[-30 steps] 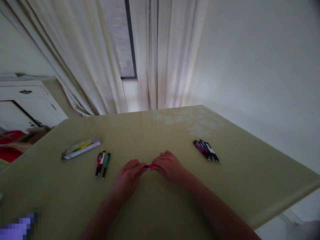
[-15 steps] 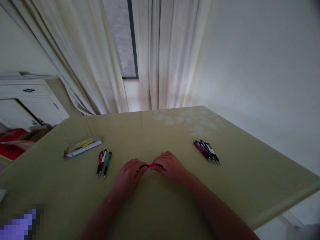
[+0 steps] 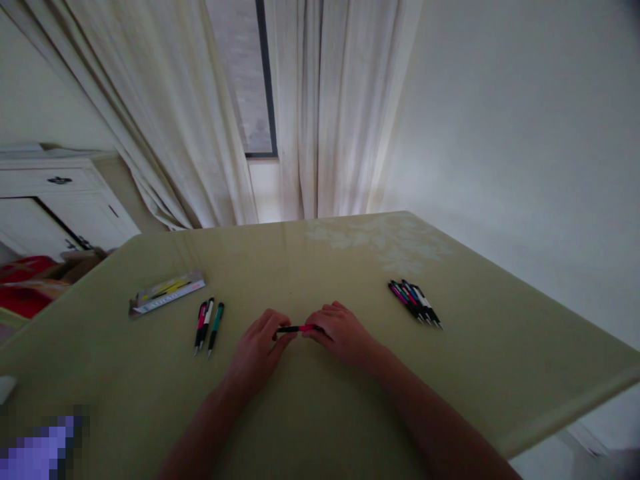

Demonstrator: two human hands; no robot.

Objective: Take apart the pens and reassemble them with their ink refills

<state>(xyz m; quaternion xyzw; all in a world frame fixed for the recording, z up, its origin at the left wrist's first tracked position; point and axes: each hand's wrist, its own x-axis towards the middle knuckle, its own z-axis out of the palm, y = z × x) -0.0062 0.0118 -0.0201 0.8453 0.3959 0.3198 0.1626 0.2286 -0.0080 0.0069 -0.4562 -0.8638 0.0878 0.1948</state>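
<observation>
A pen (image 3: 299,329) with a pink-red barrel and a black grip lies level between my two hands, just over the table. My right hand (image 3: 343,333) pinches its pink end between thumb and fingers. Around the black end, my left hand (image 3: 261,341) has its thumb and fingers parted; the tip is close to or touching the curled fingers, I cannot tell which. Left of my hands lie a pink and black pen (image 3: 201,325), a white and black pen (image 3: 207,323) and a teal and black pen (image 3: 216,330). A group of several pens (image 3: 415,303) lies to the right.
A long open-looking pen box (image 3: 170,292) lies at the back left of the table (image 3: 300,267). A white object (image 3: 6,388) shows at the left edge. Behind stand curtains (image 3: 345,120), a white cabinet (image 3: 55,200) and a wall (image 3: 525,147) along the right.
My left thumb and fingers have parted from the pen, so its black grip now shows. My right hand keeps its pinch in the same place.
</observation>
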